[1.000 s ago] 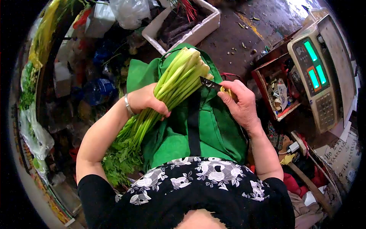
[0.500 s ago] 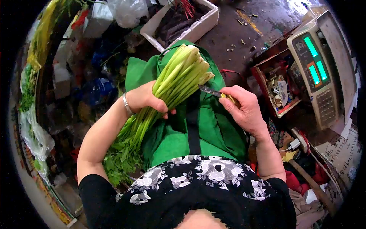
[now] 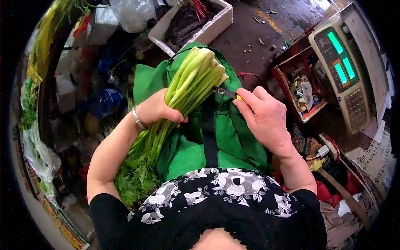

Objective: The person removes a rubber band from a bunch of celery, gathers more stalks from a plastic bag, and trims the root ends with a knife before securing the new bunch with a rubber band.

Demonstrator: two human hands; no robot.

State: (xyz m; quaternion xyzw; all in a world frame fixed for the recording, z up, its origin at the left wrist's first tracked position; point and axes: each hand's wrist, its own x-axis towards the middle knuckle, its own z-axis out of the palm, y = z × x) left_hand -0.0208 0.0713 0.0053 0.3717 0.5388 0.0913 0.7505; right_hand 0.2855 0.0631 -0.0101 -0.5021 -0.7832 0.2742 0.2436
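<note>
A thick bunch of celery [image 3: 189,83] lies slantwise over the green apron [image 3: 189,143], its pale cut ends up and its leaves down at the left. My left hand [image 3: 160,109] is wrapped round the stalks at mid-length. In my right hand [image 3: 263,116] is a small knife [image 3: 225,92]. Its dark blade points left, with the tip at the edge of the stalks near their pale ends. A bit of yellow handle shows between thumb and finger; the rest is hidden in the palm.
A white foam box [image 3: 221,25] stands beyond the apron. At the right are a lit scale [image 3: 350,98] and a red wooden box [image 3: 287,89] of small items. Plastic bags [image 3: 135,14] and greens lie at the left.
My right hand has turned a little, hiding more of the knife handle, and the blade has shifted slightly left and up. The surroundings have shifted slightly in view.
</note>
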